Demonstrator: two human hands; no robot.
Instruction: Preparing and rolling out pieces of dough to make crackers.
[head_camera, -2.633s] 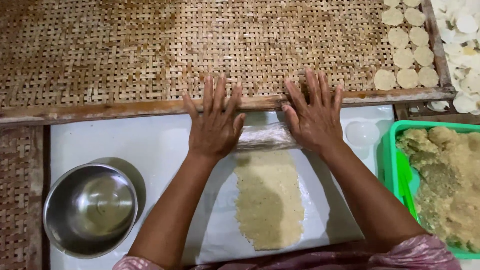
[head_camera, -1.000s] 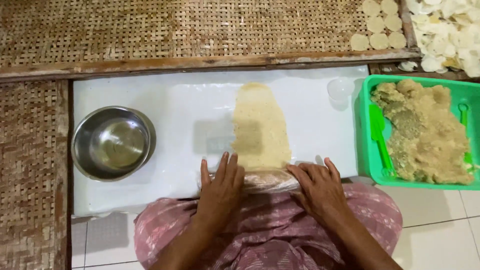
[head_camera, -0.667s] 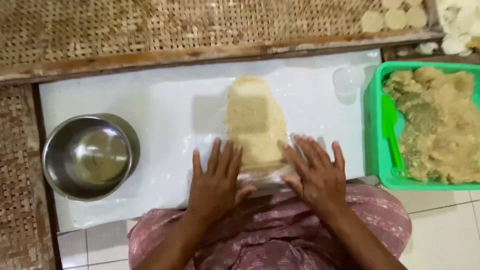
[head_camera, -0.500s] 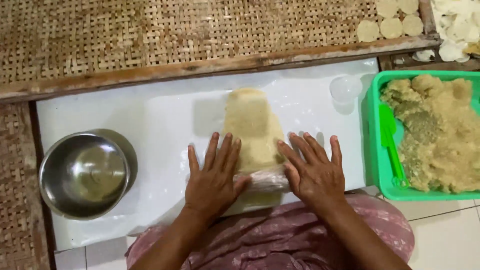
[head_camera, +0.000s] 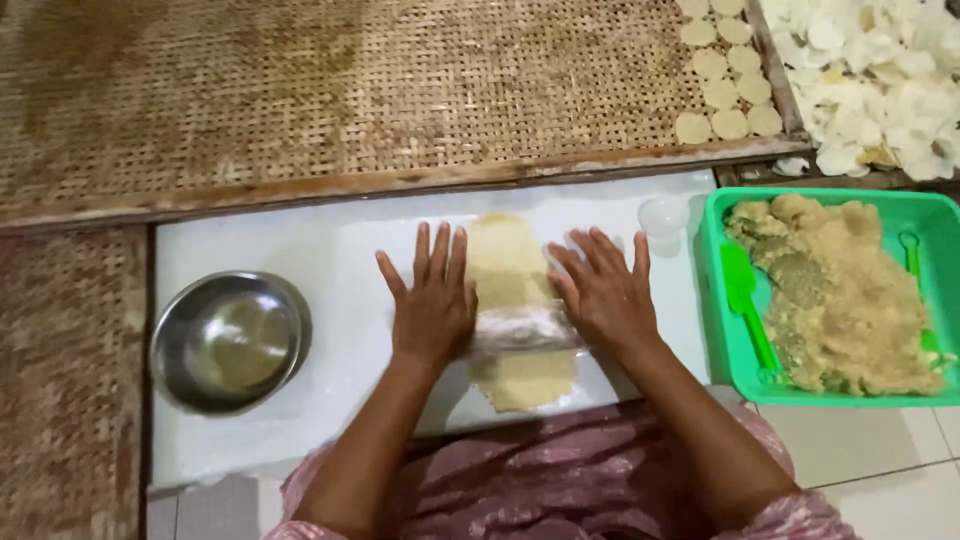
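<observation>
Your left hand (head_camera: 432, 300) and right hand (head_camera: 604, 292) are both flat, fingers spread, palms pressing down on the ends of a clear plastic-wrapped cylindrical roller (head_camera: 524, 330); nothing is pinched, it's a pure palm press. The roller lies crosswise on a long pale-yellow strip of flattened dough (head_camera: 512, 300), about midway along it, with dough showing both ahead of the roller and behind it toward your lap. The dough sits under or on a clear plastic sheet on the white flat board (head_camera: 250, 460); can't tell which layer is on top. To do this pass well: keep both palms level so pressure is even across the roller, otherwise one edge thins out. Keep your fingers lifted off the dough itself; the left fingertips are just beside its edge. Roll straight along the strip's long axis and don't let the roller skew. Watch the sides: the round stainless steel bowl (head_camera: 230, 340) is near your left forearm, and the green rectangular plastic tub of crumbly dough (head_camera: 925, 210) with its green spatula (head_camera: 748, 305) is just beside your right wrist. The woven rattan tray (head_camera: 350, 90) with small pale dough discs (head_camera: 725, 85) sits beyond the board, well apart from both hands.
</observation>
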